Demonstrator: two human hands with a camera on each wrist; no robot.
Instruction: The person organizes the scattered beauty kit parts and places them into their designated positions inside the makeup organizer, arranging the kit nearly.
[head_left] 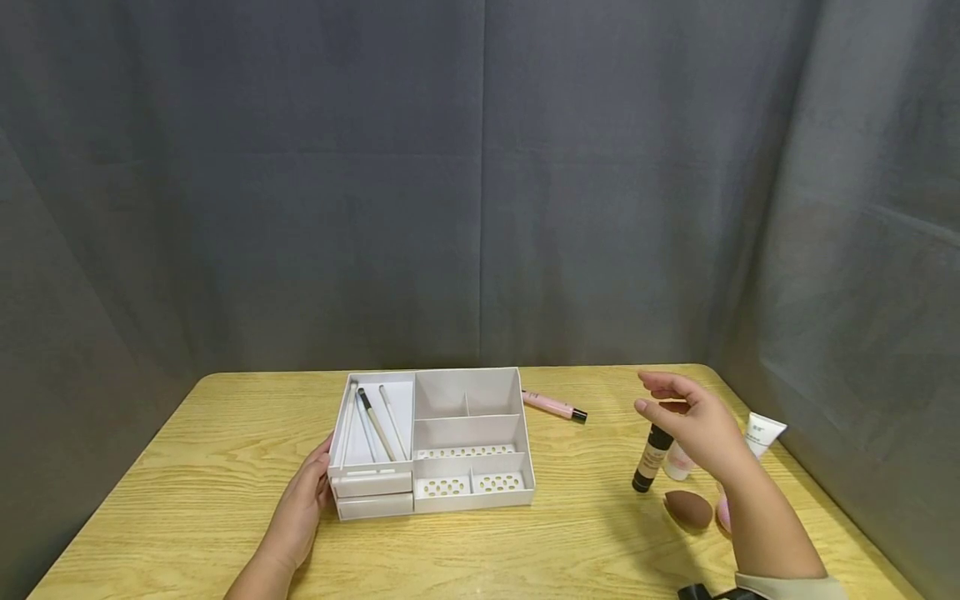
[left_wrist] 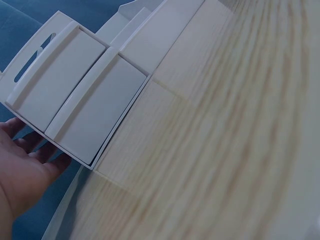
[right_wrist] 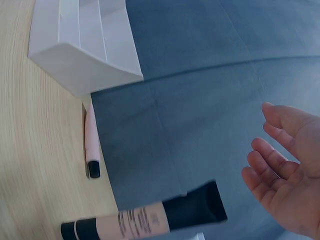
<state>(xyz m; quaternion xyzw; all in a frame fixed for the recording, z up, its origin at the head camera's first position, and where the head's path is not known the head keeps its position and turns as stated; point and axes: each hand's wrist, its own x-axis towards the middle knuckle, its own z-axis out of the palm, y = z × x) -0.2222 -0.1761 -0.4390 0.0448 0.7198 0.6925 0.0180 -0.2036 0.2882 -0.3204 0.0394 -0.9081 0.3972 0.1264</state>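
A white desktop organizer with two small drawers stands left of the table's middle. Several makeup brushes lie in its top left tray. My left hand rests its straight fingers against the organizer's left side, beside the drawers. My right hand hovers on the right with fingers loosely bent and nothing in them. Below it a black and beige foundation tube stands on the table; in the right wrist view the tube is apart from the fingers.
Behind the organizer's right side lies a pink tube with a black cap. A brown makeup sponge, a pink sponge, a white tube and a pinkish-white tube are near my right forearm. Grey curtains surround the table.
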